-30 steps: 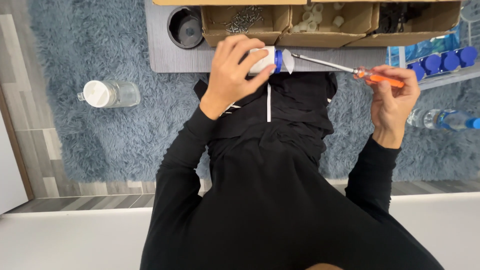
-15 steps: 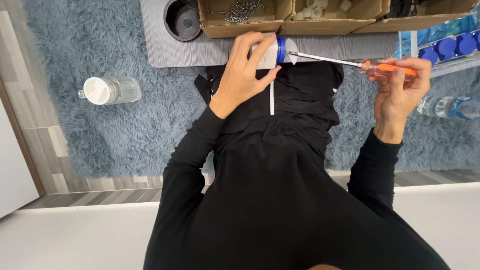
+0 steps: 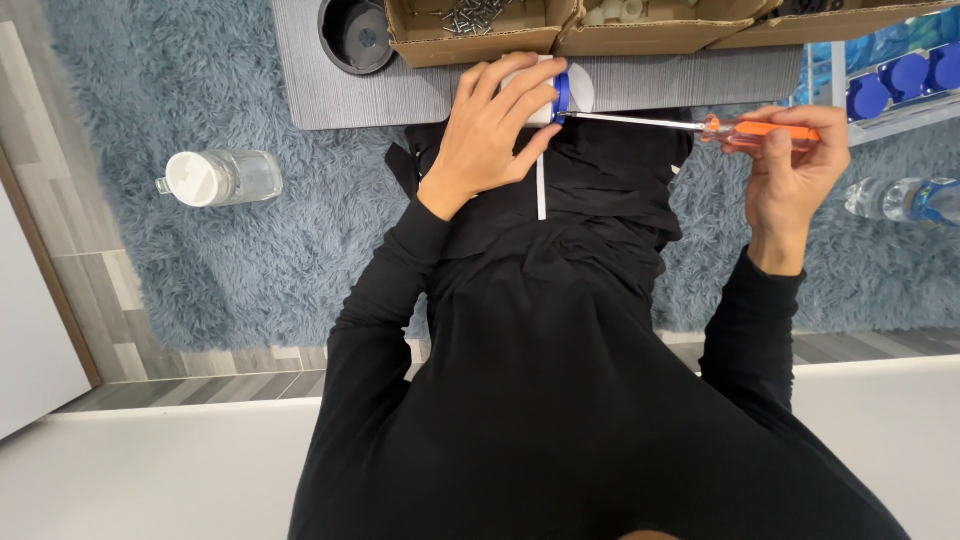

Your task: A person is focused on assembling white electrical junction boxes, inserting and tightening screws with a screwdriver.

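A: Entry, head view. The left hand [image 3: 492, 130] is wrapped around a small white part with a blue ring [image 3: 562, 92]; the fingers [image 3: 520, 85] curl closed over it, the thumb [image 3: 530, 150] underneath. Only the blue ring and a bit of white show past the fingers.

B: Location of the part?

A: Held in the air just in front of the near edge of the grey table [image 3: 420, 90], above the person's black-clothed lap.

B: Right hand?

A: The right hand [image 3: 795, 170] is closed on the orange handle of a screwdriver [image 3: 700, 125]. The fingers grip the handle fully; the metal shaft runs level toward the left, its tip meeting the part at the blue ring.

B: Surroundings?

A: On the table: a black round cup [image 3: 355, 35] and cardboard boxes [image 3: 470, 40], one with screws. A clear bottle with a white cap [image 3: 220, 177] lies on the blue shaggy rug [image 3: 150, 100], well apart from the hands. Blue caps [image 3: 905, 75] in a tray at far right; another bottle [image 3: 900, 198] just beside the right hand, on the rug.
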